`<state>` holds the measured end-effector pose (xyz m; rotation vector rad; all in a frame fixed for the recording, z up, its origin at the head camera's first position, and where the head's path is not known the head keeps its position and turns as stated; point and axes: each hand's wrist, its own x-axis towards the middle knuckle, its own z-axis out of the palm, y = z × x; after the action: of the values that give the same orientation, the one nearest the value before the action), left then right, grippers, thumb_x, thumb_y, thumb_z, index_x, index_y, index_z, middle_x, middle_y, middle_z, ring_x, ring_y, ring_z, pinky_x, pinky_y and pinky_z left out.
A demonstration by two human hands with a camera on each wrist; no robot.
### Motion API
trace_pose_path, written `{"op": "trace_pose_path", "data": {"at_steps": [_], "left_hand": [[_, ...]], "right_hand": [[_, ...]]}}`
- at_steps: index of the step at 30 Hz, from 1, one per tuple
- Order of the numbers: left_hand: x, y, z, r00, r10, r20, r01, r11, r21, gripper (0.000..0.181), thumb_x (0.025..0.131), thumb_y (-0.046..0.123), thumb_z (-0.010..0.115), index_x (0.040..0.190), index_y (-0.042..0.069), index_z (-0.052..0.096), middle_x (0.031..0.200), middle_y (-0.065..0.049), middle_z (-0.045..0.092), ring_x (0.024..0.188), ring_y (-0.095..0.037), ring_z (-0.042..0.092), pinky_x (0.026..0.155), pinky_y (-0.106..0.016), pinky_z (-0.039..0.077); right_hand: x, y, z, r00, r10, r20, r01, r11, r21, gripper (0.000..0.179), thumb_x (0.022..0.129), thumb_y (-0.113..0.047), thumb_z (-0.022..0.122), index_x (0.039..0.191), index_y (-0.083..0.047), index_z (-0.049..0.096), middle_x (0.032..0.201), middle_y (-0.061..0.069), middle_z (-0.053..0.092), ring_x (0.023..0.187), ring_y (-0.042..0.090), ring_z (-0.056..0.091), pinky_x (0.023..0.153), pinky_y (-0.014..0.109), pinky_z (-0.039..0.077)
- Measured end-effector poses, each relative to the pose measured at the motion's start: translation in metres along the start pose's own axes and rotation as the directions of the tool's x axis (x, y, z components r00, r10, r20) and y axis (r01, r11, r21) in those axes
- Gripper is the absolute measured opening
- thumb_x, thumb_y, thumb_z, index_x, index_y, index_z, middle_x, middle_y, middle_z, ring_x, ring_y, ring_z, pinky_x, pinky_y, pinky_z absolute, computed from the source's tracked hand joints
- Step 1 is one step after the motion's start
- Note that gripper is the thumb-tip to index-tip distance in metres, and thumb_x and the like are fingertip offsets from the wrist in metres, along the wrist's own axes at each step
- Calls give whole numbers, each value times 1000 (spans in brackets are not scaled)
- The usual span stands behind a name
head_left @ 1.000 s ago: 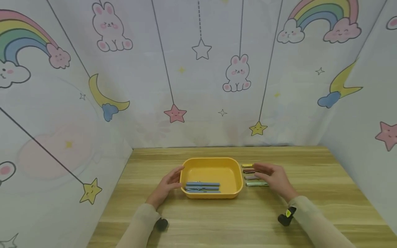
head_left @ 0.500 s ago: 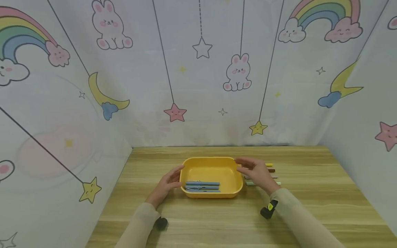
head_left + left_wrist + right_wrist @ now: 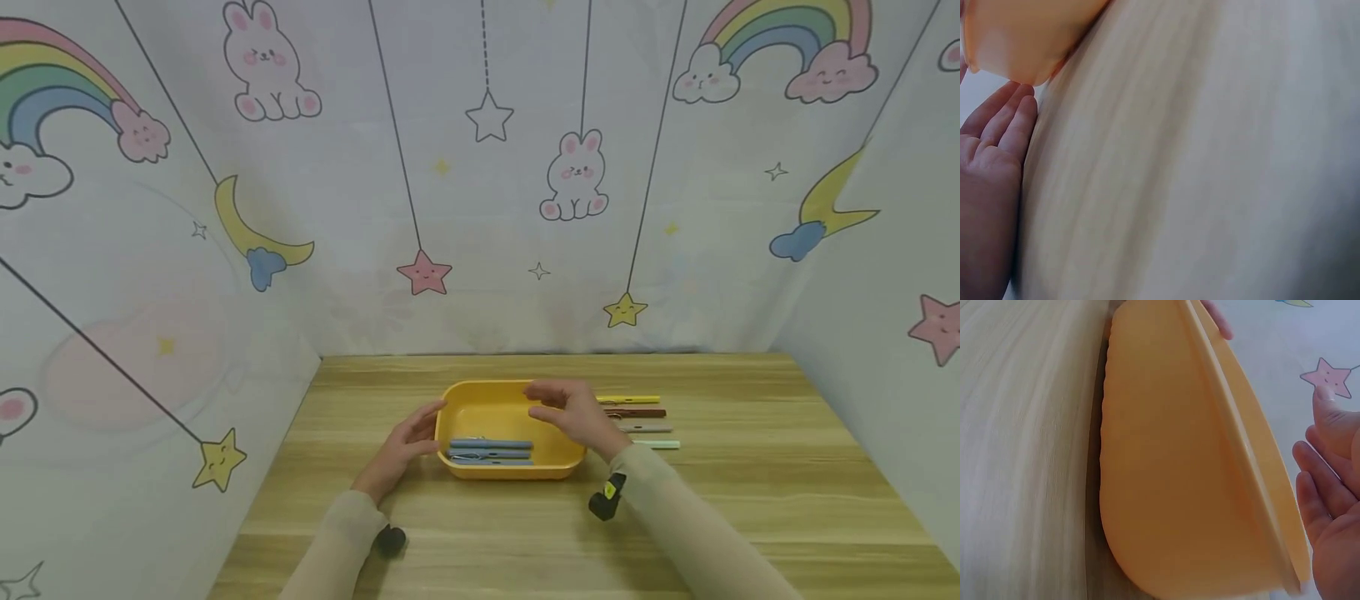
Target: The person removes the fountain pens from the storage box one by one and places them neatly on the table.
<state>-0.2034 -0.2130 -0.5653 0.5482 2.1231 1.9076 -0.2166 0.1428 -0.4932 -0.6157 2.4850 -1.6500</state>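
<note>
A yellow plastic tray (image 3: 510,474) stands on the table with several blue pens (image 3: 491,444) lying along its near left side. My left hand (image 3: 399,448) rests against the tray's left end, its fingers extended at the wall; the left wrist view has these fingertips (image 3: 1024,112) right at the tray's corner. Over the right part of the tray hovers my right hand (image 3: 576,414), fingers loosely bent and thumb apart. In the right wrist view that hand (image 3: 1338,506) holds nothing and is above the rim.
Right of the tray, a yellow pen (image 3: 637,400), a brown pen (image 3: 645,413), a grey pen (image 3: 654,429) and a pale green pen (image 3: 663,445) lie in a column, partly behind my right hand. A printed cloth (image 3: 480,208) walls the wooden table (image 3: 480,533).
My right hand has moved left from above the pens at the right to over the tray, uncovering their right ends. My left hand, the tray and the blue pens stay put.
</note>
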Motion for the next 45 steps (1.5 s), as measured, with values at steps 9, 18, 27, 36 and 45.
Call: {"op": "trace_pose_path", "data": {"at_steps": [9, 18, 27, 36, 45], "left_hand": [[0, 0, 1, 1000, 14, 5, -14, 1000, 2, 67, 100, 5, 66, 162, 11, 40, 164, -24, 40, 149, -43, 42, 118, -34, 39], [0, 1, 1, 1000, 12, 5, -12, 1000, -7, 68, 100, 4, 66, 162, 9, 39, 164, -24, 39, 150, -43, 39, 113, -22, 40], [0, 5, 2, 1000, -2, -16, 3, 1000, 4, 68, 99, 5, 67, 162, 11, 40, 165, -21, 40, 151, -39, 39, 120, -37, 36], [1, 1, 1, 1000, 23, -3, -23, 1000, 3, 68, 99, 4, 67, 162, 10, 40, 166, -21, 37, 152, -42, 37, 122, -43, 34], [2, -1, 0, 1000, -21, -14, 22, 1000, 22, 67, 100, 10, 69, 161, 14, 42, 166, -17, 39, 152, -38, 39, 120, -35, 36]], "right_hand": [[7, 1, 17, 998, 0, 67, 2, 999, -35, 39, 97, -11, 76, 134, -1, 70, 131, 17, 72, 121, 33, 69, 96, 40, 59], [10, 3, 26, 995, 2, 101, 11, 992, -129, 36, 95, -8, 77, 130, -2, 72, 126, 12, 75, 116, 29, 72, 98, 42, 59], [18, 10, 34, 983, 66, 169, -44, 991, -129, 33, 93, -7, 80, 125, -3, 75, 122, 10, 77, 113, 26, 74, 98, 43, 58], [17, 9, 38, 965, 84, 248, -40, 983, -176, 29, 91, -2, 80, 119, 0, 76, 112, 10, 79, 103, 25, 75, 91, 39, 61], [15, 7, 41, 966, 85, 243, -31, 975, -219, 25, 89, 2, 80, 114, 0, 78, 106, 10, 80, 97, 23, 76, 86, 36, 62]]}}
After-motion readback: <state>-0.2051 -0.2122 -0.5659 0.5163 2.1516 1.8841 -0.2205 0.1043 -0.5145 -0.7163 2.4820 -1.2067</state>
